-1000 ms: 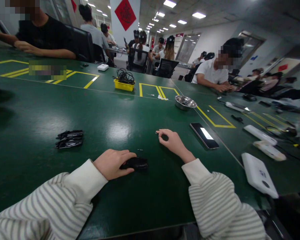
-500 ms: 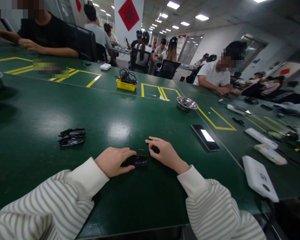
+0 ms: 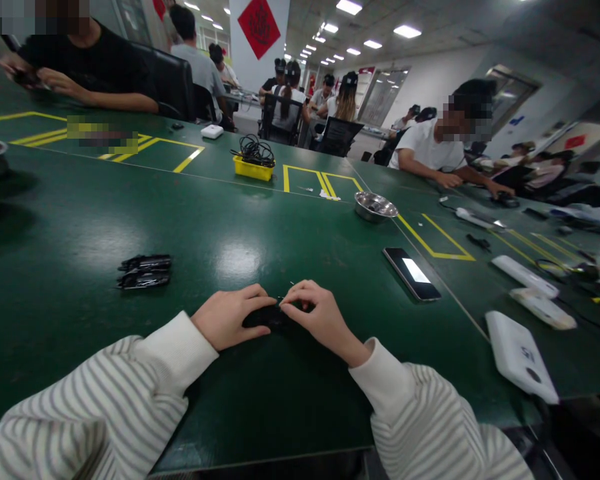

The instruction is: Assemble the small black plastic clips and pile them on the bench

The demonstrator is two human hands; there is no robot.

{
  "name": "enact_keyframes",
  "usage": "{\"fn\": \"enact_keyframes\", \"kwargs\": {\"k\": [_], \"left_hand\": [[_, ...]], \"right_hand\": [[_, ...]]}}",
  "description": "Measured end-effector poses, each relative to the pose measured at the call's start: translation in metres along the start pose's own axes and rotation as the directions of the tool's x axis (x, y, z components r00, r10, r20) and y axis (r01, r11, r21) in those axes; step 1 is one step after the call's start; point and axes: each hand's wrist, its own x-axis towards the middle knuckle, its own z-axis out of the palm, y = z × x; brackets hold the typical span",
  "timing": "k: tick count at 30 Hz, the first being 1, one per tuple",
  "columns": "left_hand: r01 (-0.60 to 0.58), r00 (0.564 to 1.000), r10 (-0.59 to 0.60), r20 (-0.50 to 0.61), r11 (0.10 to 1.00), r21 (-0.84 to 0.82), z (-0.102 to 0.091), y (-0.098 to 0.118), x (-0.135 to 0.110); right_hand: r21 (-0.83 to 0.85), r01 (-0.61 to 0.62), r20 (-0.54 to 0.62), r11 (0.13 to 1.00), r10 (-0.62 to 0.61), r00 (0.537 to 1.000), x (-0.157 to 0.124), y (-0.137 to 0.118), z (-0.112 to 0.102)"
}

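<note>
My left hand [image 3: 233, 319] is closed around the near end of a dark, glossy black piece [image 3: 273, 320] lying on the green table, thumb on one side and fingers on the other. The piece's exact kind is hard to tell, as both hands partly cover it. At its right end, my right hand [image 3: 323, 319] has thumb and forefinger pinched together. Whatever lies in that pinch is too small to make out. Farther left, two similar black pieces [image 3: 145, 271] lie side by side on the table.
A phone [image 3: 411, 273] with a lit screen lies right of my hands. Beyond are a metal bowl [image 3: 375, 208] and a yellow tray [image 3: 253, 170] of black cables. White devices [image 3: 521, 357] line the right edge. Co-workers sit across the table, left and right.
My right hand has moved left and its fingers have closed into a pinch at the black piece's right end. My left hand stays on the piece.
</note>
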Motion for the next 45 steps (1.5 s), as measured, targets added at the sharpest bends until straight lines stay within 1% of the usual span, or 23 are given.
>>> {"fn": "enact_keyframes", "kwargs": {"k": [5, 12, 20, 24, 28, 34, 39, 45], "left_hand": [[-0.017, 1.0, 0.017, 0.001, 1.0, 0.01, -0.001, 0.0, 0.001], [-0.038, 0.999, 0.039, -0.027, 0.999, 0.004, 0.0, -0.001, 0.001], [-0.036, 0.999, 0.036, -0.015, 0.999, 0.008, -0.003, 0.003, 0.0], [-0.071, 0.997, 0.07, -0.023, 0.996, -0.048, -0.004, 0.004, -0.001], [-0.089, 0.996, 0.086, -0.032, 0.989, -0.119, 0.001, 0.0, 0.0], [-0.176, 0.983, 0.16, -0.092, 0.96, -0.219, 0.007, -0.005, 0.002], [-0.234, 0.966, 0.201, -0.16, 0.946, -0.223, 0.008, -0.009, 0.002], [-0.292, 0.949, 0.267, -0.168, 0.945, -0.148, 0.007, -0.011, 0.0]], "right_hand": [[-0.004, 0.019, 0.024, 1.0, -0.018, 1.0, -0.002, -0.005, 0.009], [-0.034, 0.032, 0.025, 0.999, -0.031, 0.999, -0.002, -0.007, 0.01], [-0.075, 0.071, 0.008, 0.995, -0.07, 0.997, -0.004, -0.006, 0.014], [-0.086, 0.08, 0.008, 0.993, -0.079, 0.997, -0.006, -0.006, 0.015], [-0.094, 0.092, 0.004, 0.991, -0.092, 0.996, -0.006, -0.006, 0.015], [-0.086, 0.09, 0.003, 0.992, -0.09, 0.996, -0.006, -0.006, 0.015], [-0.065, 0.072, 0.004, 0.995, -0.072, 0.997, -0.007, -0.007, 0.016], [-0.06, 0.059, -0.013, 0.996, -0.059, 0.998, -0.007, -0.007, 0.017]]}}
